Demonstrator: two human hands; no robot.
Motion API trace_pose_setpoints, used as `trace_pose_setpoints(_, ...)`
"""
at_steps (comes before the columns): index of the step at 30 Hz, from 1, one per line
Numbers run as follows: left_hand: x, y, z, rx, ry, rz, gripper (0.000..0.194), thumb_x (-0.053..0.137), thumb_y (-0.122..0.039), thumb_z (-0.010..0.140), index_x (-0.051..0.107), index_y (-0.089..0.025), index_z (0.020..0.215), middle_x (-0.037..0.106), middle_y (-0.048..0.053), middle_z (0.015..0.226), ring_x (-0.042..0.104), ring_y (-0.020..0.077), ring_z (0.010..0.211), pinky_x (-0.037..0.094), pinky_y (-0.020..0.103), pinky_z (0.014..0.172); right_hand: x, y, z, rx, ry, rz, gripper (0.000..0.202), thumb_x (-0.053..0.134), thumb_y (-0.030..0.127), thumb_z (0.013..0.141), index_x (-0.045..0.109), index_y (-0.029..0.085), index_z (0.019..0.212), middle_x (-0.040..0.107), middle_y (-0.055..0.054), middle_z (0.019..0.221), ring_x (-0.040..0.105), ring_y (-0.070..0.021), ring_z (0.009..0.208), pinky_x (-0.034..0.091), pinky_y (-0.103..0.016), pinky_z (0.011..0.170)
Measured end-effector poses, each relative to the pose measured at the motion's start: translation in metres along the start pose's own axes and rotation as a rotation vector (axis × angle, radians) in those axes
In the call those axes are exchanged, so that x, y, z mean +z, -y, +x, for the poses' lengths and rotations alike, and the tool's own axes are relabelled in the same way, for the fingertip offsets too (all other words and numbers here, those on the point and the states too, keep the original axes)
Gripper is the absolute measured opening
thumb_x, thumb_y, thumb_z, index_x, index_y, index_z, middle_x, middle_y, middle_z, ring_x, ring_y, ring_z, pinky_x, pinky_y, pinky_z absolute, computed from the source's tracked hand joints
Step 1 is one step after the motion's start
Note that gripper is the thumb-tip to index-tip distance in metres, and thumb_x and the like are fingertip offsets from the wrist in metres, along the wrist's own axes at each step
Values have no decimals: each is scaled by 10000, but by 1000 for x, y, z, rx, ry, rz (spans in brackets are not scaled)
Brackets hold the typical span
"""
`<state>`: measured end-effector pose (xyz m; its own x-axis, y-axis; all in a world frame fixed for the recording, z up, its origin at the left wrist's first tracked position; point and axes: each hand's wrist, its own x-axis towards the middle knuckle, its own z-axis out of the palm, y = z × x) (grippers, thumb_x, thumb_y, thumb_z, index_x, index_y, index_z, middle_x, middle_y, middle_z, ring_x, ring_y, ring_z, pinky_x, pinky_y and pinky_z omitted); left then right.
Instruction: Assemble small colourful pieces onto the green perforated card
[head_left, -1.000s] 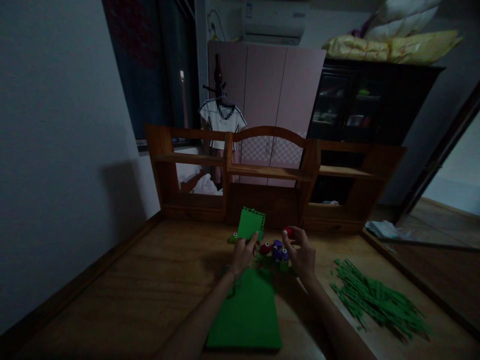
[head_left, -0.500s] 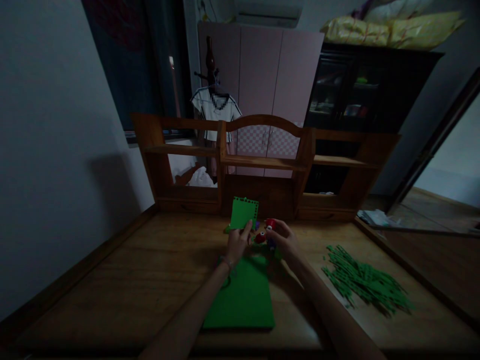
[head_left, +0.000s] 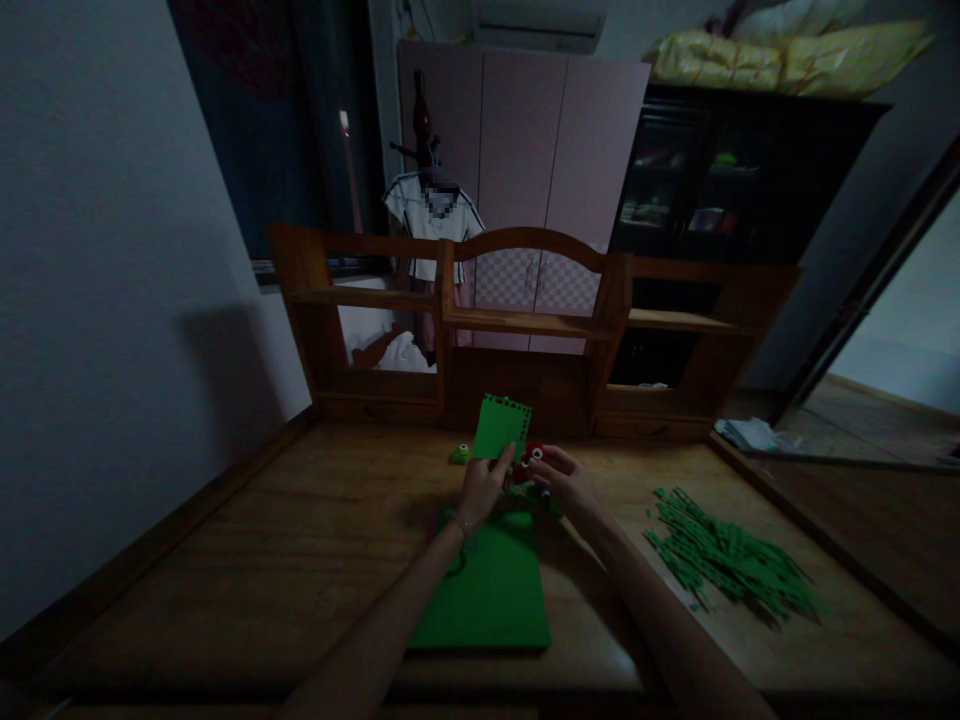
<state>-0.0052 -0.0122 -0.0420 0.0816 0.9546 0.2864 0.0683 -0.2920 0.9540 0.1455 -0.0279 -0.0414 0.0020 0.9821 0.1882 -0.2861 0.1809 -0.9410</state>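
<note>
My left hand [head_left: 484,487] is closed on a green sheet [head_left: 501,426], gripping its lower part with the thumb on top. Small holes or notches run along the sheet's top and right edges. My right hand [head_left: 568,482] pinches a small red toy figure with a white eye [head_left: 535,455], close to the sheet's lower right corner. Under the hands lies a larger, thick green square pad [head_left: 495,595] with a dark loop shape near its left side. A small green toy figure with an eye [head_left: 460,454] sits left of the sheet. Other small dark pieces under my right hand are partly hidden.
A loose heap of green perforated strips [head_left: 739,560] lies on the right of the wooden desk [head_left: 300,540]. A wooden shelf unit [head_left: 525,325] rises along the desk's back edge. A wall stands close on the left.
My left hand has moved slightly right with the green sheet, uncovering the green toy figure. My right hand has brought the red toy figure closer to the sheet.
</note>
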Motion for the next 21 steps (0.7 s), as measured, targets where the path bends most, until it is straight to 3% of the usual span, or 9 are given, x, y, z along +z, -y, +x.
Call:
trace_pose_setpoints(5, 2, 1, 0, 23, -15, 6, 502, 479, -557, 794, 524, -159, 491, 521, 10, 457, 498, 125, 496, 366, 236, 559, 1, 1, -1, 28, 26, 25, 326, 773, 346, 592, 666, 195, 860, 683, -22, 807, 642, -153, 695, 490, -297, 727)
trace_pose_setpoints(16, 2, 6, 0, 21, 15, 65, 511, 458, -549, 809, 498, -165, 474, 485, 0, 419, 481, 123, 453, 339, 243, 522, -2, 4, 0, 97, 59, 115, 317, 736, 359, 640, 689, 189, 903, 670, -60, 983, 630, -183, 830, 479, -328, 823)
trace_pose_setpoints(21, 2, 6, -1, 42, 0, 97, 455, 477, -529, 803, 546, -162, 541, 533, 13, 462, 497, 134, 470, 336, 244, 515, -5, 1, 3, 107, 19, 77, 360, 726, 417, 631, 683, 192, 909, 667, -76, 1013, 624, -219, 889, 481, -349, 816)
